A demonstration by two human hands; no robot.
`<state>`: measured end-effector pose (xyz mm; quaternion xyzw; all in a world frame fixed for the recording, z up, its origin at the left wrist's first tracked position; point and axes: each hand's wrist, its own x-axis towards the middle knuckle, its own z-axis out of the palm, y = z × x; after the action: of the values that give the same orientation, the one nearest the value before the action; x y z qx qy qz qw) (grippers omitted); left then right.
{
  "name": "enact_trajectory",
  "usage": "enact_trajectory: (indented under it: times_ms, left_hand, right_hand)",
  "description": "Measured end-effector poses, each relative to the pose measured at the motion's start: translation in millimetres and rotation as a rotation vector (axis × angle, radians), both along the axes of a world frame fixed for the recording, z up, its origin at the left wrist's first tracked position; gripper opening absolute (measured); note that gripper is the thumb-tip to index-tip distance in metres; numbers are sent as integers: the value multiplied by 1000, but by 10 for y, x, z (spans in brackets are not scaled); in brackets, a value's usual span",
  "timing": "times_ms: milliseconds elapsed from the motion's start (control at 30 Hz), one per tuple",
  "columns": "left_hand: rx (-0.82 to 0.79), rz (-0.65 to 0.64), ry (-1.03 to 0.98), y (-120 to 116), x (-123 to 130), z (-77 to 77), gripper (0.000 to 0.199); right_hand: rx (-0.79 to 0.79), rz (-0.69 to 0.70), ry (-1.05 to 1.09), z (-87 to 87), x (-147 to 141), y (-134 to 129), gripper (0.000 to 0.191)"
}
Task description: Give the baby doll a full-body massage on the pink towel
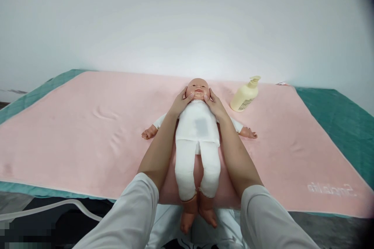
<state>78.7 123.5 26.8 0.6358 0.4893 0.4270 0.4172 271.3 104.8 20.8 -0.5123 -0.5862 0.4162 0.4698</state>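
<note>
A baby doll [198, 124] in white clothing lies on its back on a pink mat [87, 136], its head at the far end and its bare feet hanging past the near edge. My left hand [181, 103] cups one side of the doll's head, the thumb resting on the cheek by the mouth. On the opposite side, my right hand [214, 104] holds the head the same way. The fingers of both hands are partly hidden beside and behind the head. The doll's arms stretch out sideways beyond my forearms.
A pale yellow pump bottle [244, 95] stands on the mat to the right of the doll's head. Green cloth [341, 124] shows under the mat at both sides. A white wall [187, 19] rises behind. At lower left a white tube [58, 205] curves below the edge.
</note>
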Motion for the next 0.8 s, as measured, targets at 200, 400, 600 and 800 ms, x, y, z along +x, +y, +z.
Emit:
enact_trajectory:
  times_ms: [200,400,600,800]
  left_hand:
    - [-23,-16,-21,20,-19,-23,81]
    - [-35,-23,-43,11,-18,-29,79]
    - [-52,-65,-125,54,-33,-89,85]
    - [-58,-63,-126,72,-34,-109,88]
  right_hand:
    - [-13,27,28,38,25,-29,105]
    - [-2,65,85,-32,63,24,108]
    - [-13,128,165,-79,80,58,109]
    - [-47,134,180,-55,75,45,109]
